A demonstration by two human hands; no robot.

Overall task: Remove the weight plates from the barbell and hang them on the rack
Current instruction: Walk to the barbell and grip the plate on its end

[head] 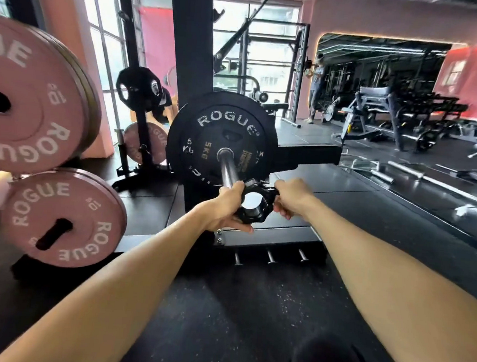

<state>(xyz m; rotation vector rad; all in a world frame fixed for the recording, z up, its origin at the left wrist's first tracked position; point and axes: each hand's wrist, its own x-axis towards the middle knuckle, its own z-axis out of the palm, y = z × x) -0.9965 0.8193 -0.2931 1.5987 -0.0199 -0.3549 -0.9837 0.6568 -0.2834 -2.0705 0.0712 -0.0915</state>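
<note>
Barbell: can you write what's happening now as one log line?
stage: collar removal | left hand: grips collar | right hand: grips collar | black plate: still on barbell sleeve

A black collar [255,203] is gripped by the left hand [228,208] and the right hand [291,198] at the end of the barbell sleeve [228,167]. A black plate [222,135] is seated on the sleeve beyond it. Pink plates [63,218] are hung on a rack at the left.
</note>
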